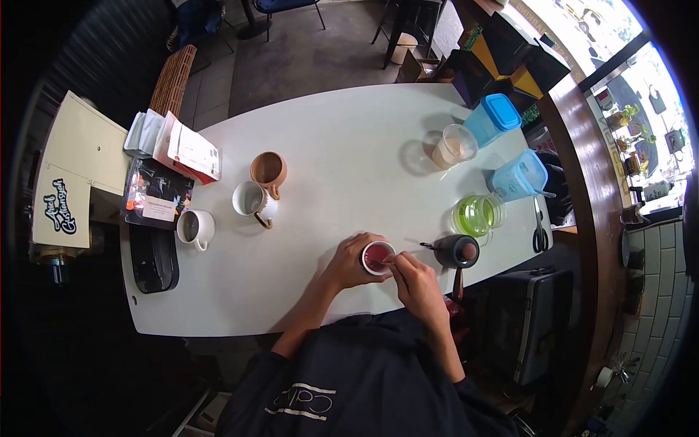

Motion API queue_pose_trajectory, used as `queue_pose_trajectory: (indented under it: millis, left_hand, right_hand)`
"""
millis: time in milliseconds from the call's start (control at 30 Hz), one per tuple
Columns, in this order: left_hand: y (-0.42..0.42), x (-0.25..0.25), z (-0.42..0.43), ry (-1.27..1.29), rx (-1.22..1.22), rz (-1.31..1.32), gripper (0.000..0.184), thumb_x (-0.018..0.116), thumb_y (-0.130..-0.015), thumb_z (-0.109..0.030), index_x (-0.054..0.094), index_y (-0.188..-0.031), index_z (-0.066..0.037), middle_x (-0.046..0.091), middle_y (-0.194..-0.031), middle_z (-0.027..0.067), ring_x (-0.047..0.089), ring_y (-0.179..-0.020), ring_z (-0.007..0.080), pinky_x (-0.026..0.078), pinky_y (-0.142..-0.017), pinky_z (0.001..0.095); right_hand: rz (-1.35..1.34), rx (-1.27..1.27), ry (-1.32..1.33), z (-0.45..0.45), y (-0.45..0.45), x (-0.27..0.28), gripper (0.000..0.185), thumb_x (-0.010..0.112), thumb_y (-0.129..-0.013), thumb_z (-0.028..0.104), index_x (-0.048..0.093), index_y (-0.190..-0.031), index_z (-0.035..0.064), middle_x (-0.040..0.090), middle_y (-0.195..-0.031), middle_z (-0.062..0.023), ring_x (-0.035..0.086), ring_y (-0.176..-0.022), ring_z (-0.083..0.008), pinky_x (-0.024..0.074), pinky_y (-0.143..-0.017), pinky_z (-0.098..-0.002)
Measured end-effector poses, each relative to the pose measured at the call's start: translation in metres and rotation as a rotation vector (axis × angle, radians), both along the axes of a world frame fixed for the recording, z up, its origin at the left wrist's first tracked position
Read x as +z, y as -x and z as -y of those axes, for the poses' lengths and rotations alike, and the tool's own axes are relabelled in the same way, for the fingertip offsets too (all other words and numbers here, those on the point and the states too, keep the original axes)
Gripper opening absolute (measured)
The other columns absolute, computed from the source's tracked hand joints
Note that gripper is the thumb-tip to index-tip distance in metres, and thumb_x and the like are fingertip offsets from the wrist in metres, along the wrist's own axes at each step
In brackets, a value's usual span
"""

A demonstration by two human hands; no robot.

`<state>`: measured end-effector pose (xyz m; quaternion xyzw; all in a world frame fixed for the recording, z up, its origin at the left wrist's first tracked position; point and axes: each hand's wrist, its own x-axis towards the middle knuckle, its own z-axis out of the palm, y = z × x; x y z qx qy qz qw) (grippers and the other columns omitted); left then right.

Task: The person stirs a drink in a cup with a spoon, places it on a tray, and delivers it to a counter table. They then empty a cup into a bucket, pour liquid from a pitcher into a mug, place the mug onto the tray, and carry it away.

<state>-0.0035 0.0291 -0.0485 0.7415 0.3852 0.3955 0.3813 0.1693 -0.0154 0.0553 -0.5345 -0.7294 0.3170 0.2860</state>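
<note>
A cup with a white rim (378, 258) holds red liquid near the table's front edge. My left hand (352, 261) is wrapped round its left side, fingers closed on it. Over the right side of the rim, my right hand (418, 282) pinches a thin spoon (385, 262) that dips into the liquid; its lower end is hidden. Just right of my right hand stands a dark kettle-like pot (456, 251) with a brown knob and a handle pointing toward me. Behind it is a clear jug (478, 215) with green contents.
On the left stand a white mug (195, 229), a white cup with a brown handle (251, 198) and a brown cup (269, 169). Packets (186, 149) sit at the left edge. Blue-lidded container (492, 120), clear cup (455, 147), light-blue pitcher (519, 177) and scissors (539, 229) are at right.
</note>
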Motion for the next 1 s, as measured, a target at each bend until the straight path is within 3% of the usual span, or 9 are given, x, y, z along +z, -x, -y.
queue_pose_trajectory:
  millis: [67,133,367,433,567,767,833,1000]
  left_hand:
    - [-0.0006,0.0014,0.0007,-0.013,0.008,0.006,0.062,0.090,-0.057,-0.018,0.060,-0.111,-0.010,0.067,-0.107,0.0094,0.066,-0.095,0.0306,0.055,-0.082,0.0414]
    - [-0.0008,0.0019,0.0007,-0.005,0.015,-0.008,0.063,0.092,-0.059,-0.028,0.060,-0.110,-0.010,0.069,-0.107,0.0085,0.067,-0.098,0.0303,0.053,-0.089,0.0423]
    - [0.0020,0.0003,0.0005,0.006,-0.003,-0.024,0.063,0.092,-0.059,-0.030,0.060,-0.110,-0.010,0.069,-0.108,0.0088,0.067,-0.098,0.0309,0.053,-0.090,0.0422]
    - [0.0004,0.0002,0.0009,-0.010,0.011,0.013,0.067,0.092,-0.055,-0.019,0.060,-0.113,-0.011,0.068,-0.107,0.0083,0.066,-0.096,0.0311,0.055,-0.083,0.0421]
    - [-0.0009,0.0004,0.0004,-0.025,0.026,0.011,0.067,0.092,-0.055,-0.019,0.060,-0.113,-0.010,0.067,-0.106,0.0087,0.066,-0.096,0.0315,0.055,-0.083,0.0423]
    - [0.0018,-0.0021,-0.0001,-0.017,-0.007,0.027,0.067,0.093,-0.055,-0.021,0.060,-0.113,-0.010,0.068,-0.107,0.0088,0.066,-0.096,0.0314,0.055,-0.083,0.0420]
    - [0.0014,-0.0006,0.0004,-0.007,0.011,-0.011,0.065,0.093,-0.057,-0.029,0.060,-0.110,-0.009,0.069,-0.108,0.0094,0.067,-0.098,0.0313,0.054,-0.089,0.0419]
    - [-0.0001,0.0026,0.0011,-0.011,0.020,-0.002,0.065,0.093,-0.057,-0.028,0.060,-0.110,-0.009,0.069,-0.107,0.0094,0.067,-0.098,0.0319,0.054,-0.089,0.0421]
  right_hand:
    - [0.009,-0.033,-0.013,-0.0016,-0.0002,-0.0006,0.013,0.059,-0.094,0.002,0.065,-0.104,-0.0008,0.063,-0.086,-0.0185,0.063,-0.076,-0.0402,0.0492,-0.067,-0.0438]
    - [0.018,-0.068,-0.027,-0.0031,0.0006,-0.0003,0.013,0.059,-0.094,0.003,0.065,-0.104,-0.0011,0.063,-0.086,-0.0186,0.063,-0.076,-0.0401,0.0493,-0.067,-0.0438]
    - [0.002,0.024,-0.010,-0.0026,0.0001,-0.0003,0.013,0.060,-0.094,0.004,0.066,-0.104,-0.0002,0.064,-0.086,-0.0180,0.064,-0.076,-0.0394,0.0501,-0.067,-0.0435]
    - [0.018,0.040,0.000,-0.0036,-0.0013,0.0002,0.014,0.060,-0.094,0.004,0.066,-0.105,0.0002,0.064,-0.087,-0.0179,0.064,-0.076,-0.0392,0.0503,-0.067,-0.0435]
    - [0.030,-0.032,-0.032,-0.0049,0.0017,-0.0006,0.013,0.060,-0.093,0.005,0.067,-0.104,0.0001,0.064,-0.086,-0.0180,0.064,-0.075,-0.0393,0.0502,-0.066,-0.0439]
    - [-0.006,0.059,-0.032,-0.0047,0.0025,0.0015,0.012,0.062,-0.093,0.005,0.067,-0.103,0.0008,0.064,-0.084,-0.0169,0.064,-0.073,-0.0383,0.0499,-0.064,-0.0434]
    - [0.017,0.072,-0.022,-0.0059,-0.0010,0.0016,0.012,0.062,-0.093,0.005,0.067,-0.103,0.0012,0.065,-0.085,-0.0167,0.064,-0.072,-0.0381,0.0499,-0.063,-0.0433]
    - [0.048,-0.037,-0.081,-0.0091,0.0006,0.0019,0.012,0.062,-0.092,0.005,0.068,-0.103,0.0010,0.065,-0.084,-0.0162,0.064,-0.071,-0.0378,0.0497,-0.063,-0.0431]
